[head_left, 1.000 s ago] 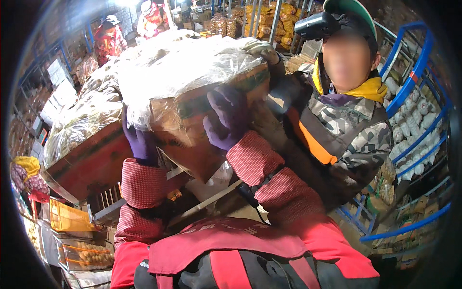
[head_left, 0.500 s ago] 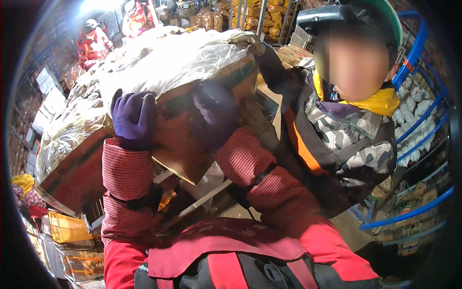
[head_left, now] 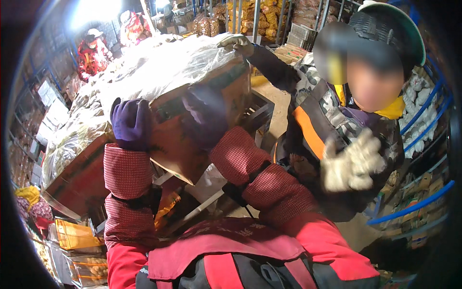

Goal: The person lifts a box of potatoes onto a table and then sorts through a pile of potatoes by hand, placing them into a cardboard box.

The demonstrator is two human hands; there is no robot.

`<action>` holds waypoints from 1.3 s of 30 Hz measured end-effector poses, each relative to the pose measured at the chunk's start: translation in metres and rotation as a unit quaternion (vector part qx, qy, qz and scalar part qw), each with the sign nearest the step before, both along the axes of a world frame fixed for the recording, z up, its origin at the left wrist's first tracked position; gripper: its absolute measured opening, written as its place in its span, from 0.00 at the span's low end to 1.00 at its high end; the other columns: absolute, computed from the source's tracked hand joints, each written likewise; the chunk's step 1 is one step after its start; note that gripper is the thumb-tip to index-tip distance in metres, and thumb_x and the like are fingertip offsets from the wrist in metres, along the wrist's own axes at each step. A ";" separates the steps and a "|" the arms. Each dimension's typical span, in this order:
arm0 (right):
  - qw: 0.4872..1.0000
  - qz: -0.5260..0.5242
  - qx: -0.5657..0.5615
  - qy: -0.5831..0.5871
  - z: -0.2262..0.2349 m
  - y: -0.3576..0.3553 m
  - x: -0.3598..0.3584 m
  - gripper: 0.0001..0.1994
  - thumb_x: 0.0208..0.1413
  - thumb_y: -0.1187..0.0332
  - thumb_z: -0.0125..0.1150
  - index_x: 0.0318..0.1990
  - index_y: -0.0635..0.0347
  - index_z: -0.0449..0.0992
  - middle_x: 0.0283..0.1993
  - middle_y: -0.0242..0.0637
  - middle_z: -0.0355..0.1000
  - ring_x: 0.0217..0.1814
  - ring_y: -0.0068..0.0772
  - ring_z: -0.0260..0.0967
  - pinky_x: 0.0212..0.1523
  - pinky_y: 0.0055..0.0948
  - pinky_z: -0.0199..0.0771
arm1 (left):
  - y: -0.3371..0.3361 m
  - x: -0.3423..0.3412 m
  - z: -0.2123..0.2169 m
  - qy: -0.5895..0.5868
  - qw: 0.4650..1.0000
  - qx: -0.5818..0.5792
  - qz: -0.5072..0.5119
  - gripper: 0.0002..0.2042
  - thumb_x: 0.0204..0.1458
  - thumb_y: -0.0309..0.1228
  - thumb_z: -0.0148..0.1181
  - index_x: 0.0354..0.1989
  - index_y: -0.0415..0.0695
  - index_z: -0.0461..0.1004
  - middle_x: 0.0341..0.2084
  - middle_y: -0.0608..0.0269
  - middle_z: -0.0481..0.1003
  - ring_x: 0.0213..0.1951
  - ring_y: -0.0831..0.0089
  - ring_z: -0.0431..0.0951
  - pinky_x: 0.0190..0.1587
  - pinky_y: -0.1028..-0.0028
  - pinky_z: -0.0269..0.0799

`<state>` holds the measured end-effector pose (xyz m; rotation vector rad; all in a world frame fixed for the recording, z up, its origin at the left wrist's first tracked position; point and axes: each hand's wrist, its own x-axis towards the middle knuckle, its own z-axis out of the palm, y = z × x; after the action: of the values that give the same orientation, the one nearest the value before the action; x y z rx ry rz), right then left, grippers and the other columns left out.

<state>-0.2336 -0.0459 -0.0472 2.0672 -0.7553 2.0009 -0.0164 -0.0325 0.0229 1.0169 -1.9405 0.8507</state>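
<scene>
A large cardboard box (head_left: 173, 142), brown with red and green areas, stands tilted before me, its top draped in clear plastic sheet (head_left: 168, 62). My left hand (head_left: 131, 123), in a purple glove, has its fingers curled at the box's upper left edge. Against the front of the box, near its top, is my right hand (head_left: 206, 115), also in a purple glove, hazy and shaded but with bent fingers. A co-worker's gloved hand (head_left: 238, 44) rests on the plastic at the far right corner. The same person's other white-gloved hand (head_left: 351, 161) is raised, away from the box.
Another red-sided box (head_left: 79, 178) under plastic adjoins on the left. The co-worker (head_left: 308, 120) stands close on the right. Blue rails (head_left: 414, 204) curve along the right side. A yellow crate (head_left: 77, 233) sits low left, and two people work at the far left.
The co-worker has leaned back to the right and brought one white-gloved hand away from the box's side into the open. My hands keep their places on the box.
</scene>
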 end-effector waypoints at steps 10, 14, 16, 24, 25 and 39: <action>0.998 -0.021 0.035 0.050 -0.001 0.028 -0.017 0.25 0.49 0.62 0.62 0.55 0.56 0.68 0.56 0.46 0.64 0.62 0.52 0.60 0.62 0.58 0.55 | 0.026 -0.023 0.006 0.120 0.991 0.056 -0.021 0.12 0.53 0.38 0.57 0.23 0.43 0.71 0.20 0.56 0.70 0.30 0.53 0.70 0.42 0.58 0.63; 0.998 -0.037 -0.002 0.057 0.000 0.029 -0.017 0.25 0.49 0.62 0.62 0.55 0.57 0.68 0.55 0.46 0.65 0.61 0.52 0.60 0.62 0.58 0.55 | 0.022 -0.018 0.006 0.105 0.994 0.041 -0.012 0.14 0.53 0.38 0.57 0.20 0.43 0.68 0.18 0.56 0.67 0.28 0.52 0.68 0.36 0.57 0.62; 0.998 -0.036 -0.004 0.059 0.000 0.026 -0.022 0.25 0.49 0.62 0.62 0.55 0.58 0.68 0.55 0.47 0.65 0.61 0.52 0.60 0.62 0.58 0.55 | 0.023 -0.026 0.008 0.115 0.992 0.043 -0.015 0.14 0.52 0.38 0.58 0.20 0.43 0.68 0.18 0.56 0.67 0.28 0.52 0.68 0.35 0.57 0.62; 0.995 -0.013 -0.042 0.095 0.010 0.022 -0.025 0.25 0.50 0.59 0.62 0.54 0.62 0.70 0.56 0.48 0.66 0.60 0.53 0.61 0.62 0.57 0.55 | 0.008 -0.013 0.005 0.057 0.998 -0.030 0.001 0.11 0.53 0.35 0.56 0.23 0.42 0.73 0.20 0.53 0.70 0.29 0.50 0.71 0.34 0.57 0.65; 0.997 0.007 -0.009 0.080 0.016 0.027 -0.035 0.24 0.50 0.58 0.61 0.53 0.63 0.71 0.56 0.49 0.67 0.60 0.53 0.62 0.62 0.55 0.57 | 0.005 -0.020 0.004 0.043 0.991 -0.120 -0.033 0.11 0.54 0.34 0.55 0.23 0.42 0.73 0.19 0.52 0.70 0.28 0.49 0.71 0.32 0.56 0.65; 0.961 -0.120 -0.172 0.180 0.056 -0.027 -0.028 0.03 0.50 0.66 0.56 0.28 0.52 0.72 0.31 0.35 0.72 0.35 0.41 0.70 0.46 0.48 0.68 | 0.014 -0.022 0.024 0.022 0.974 0.161 0.156 0.17 0.54 0.47 0.52 0.45 0.50 0.76 0.35 0.57 0.78 0.40 0.56 0.77 0.46 0.61 0.70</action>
<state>-0.2619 -0.0728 0.0087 1.9435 -0.5133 1.4485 -0.0386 -0.0183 0.0468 1.5503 -1.9483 0.6828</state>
